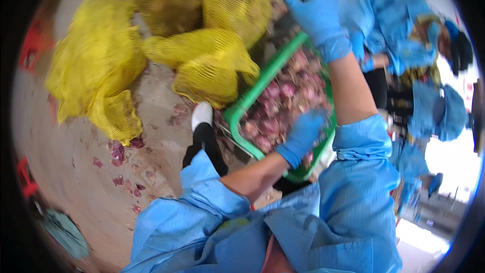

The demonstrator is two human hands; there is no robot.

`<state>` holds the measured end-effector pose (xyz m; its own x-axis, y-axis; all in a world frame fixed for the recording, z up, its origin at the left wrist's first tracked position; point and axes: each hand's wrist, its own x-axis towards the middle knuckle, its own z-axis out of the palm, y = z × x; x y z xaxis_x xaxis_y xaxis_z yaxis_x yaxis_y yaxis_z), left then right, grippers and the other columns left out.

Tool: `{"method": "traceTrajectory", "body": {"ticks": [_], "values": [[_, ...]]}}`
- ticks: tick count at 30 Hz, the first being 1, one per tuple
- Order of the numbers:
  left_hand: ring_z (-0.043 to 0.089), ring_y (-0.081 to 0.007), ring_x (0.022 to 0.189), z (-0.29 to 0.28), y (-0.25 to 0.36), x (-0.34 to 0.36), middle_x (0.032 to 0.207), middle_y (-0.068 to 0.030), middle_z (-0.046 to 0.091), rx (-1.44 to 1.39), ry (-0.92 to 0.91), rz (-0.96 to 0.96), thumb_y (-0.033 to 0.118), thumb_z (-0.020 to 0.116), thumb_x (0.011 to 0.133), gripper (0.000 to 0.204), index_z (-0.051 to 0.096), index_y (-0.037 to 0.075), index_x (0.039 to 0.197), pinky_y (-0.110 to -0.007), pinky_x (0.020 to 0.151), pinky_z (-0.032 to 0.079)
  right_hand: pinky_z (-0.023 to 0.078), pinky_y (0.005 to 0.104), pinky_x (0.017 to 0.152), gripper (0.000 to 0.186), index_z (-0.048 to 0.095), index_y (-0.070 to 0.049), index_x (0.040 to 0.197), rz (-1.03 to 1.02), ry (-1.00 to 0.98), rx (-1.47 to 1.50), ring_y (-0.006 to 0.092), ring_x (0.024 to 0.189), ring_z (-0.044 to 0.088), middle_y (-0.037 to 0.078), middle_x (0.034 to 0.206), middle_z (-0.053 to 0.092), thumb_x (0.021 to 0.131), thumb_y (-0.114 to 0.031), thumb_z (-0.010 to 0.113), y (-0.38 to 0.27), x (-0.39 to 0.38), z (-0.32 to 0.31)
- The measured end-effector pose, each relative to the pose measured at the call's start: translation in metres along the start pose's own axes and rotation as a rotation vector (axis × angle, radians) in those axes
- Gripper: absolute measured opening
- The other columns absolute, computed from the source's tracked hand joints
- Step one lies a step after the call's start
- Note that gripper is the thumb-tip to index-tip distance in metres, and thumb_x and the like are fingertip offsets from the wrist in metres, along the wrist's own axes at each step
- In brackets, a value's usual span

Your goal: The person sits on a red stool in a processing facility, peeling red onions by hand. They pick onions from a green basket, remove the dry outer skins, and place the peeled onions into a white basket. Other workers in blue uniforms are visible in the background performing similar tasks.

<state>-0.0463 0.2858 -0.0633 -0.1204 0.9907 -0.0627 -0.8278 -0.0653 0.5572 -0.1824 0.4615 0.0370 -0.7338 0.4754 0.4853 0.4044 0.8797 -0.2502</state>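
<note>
Apparently, the walls of the green crate (263, 77) keep red onions (288, 89) heaped under your blurred left grip (305, 130), though I can't tell whether it or your right grip (314, 11), farther forward, is holding anything.

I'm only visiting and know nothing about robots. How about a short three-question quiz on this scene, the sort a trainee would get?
1. What colour are the large mesh sacks? a) red b) yellow c) white
2. True or false: the left hand and the right hand are both gloved in blue.
3. Fill in: the pinkish-purple bulbs lie in a ____ basket.

Key: 1. b; 2. true; 3. green
</note>
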Motion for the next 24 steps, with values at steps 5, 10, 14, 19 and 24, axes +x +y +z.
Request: {"method": "traceTrajectory", "body": {"ticks": [5,10,14,19,24], "values": [[0.064,-0.0182,0.073,0.006,0.035,0.013,0.096,-0.0103,0.064,-0.087,0.264,-0.224,0.034,0.045,0.091,0.039,0.057,0.006,0.115,-0.028,0.063,0.051,0.048,0.0348,0.082,0.037,0.061,-0.007,0.110,0.841,-0.082,0.071,0.0285,0.094,0.062,0.016,0.101,0.064,0.080,-0.028,0.062,0.081,-0.255,-0.051],[0.065,-0.0195,0.077,0.010,0.031,0.021,0.096,-0.0105,0.065,-0.060,0.239,-0.163,0.028,0.043,0.092,0.039,0.054,0.002,0.119,-0.028,0.068,0.052,0.041,0.0335,0.096,0.059,0.046,0.000,0.126,1.343,-0.080,0.018,0.0292,0.115,0.051,0.020,0.124,0.051,0.075,-0.022,0.068,0.047,-0.471,-0.060],[0.065,-0.0193,0.077,0.006,0.019,0.025,0.097,-0.0111,0.066,-0.013,0.200,-0.174,0.025,0.041,0.092,0.039,0.052,0.001,0.120,-0.029,0.068,0.053,0.041,0.0367,0.097,0.075,0.037,0.000,0.132,1.135,-0.024,-0.141,0.0355,0.114,0.049,0.023,0.130,0.043,0.069,-0.022,0.072,0.044,-0.482,-0.059],[0.065,-0.0180,0.078,0.013,-0.006,0.028,0.102,-0.0117,0.064,0.104,0.128,-0.327,0.029,0.042,0.092,0.042,0.052,0.002,0.122,-0.029,0.069,0.053,0.046,0.0401,0.089,0.097,0.025,0.005,0.135,1.355,-0.328,-0.176,0.0366,0.106,0.054,0.025,0.124,0.047,0.061,-0.029,0.078,0.074,-0.422,-0.048],[0.061,-0.0179,0.087,0.019,-0.044,0.028,0.110,-0.0112,0.061,0.280,0.091,-0.490,0.038,0.044,0.091,0.048,0.049,0.005,0.125,-0.034,0.077,0.049,0.049,0.0362,0.084,0.090,0.031,0.006,0.132,1.464,-0.136,0.284,0.0316,0.096,0.060,0.018,0.114,0.057,0.062,-0.021,0.079,0.102,-0.440,-0.059]]}}
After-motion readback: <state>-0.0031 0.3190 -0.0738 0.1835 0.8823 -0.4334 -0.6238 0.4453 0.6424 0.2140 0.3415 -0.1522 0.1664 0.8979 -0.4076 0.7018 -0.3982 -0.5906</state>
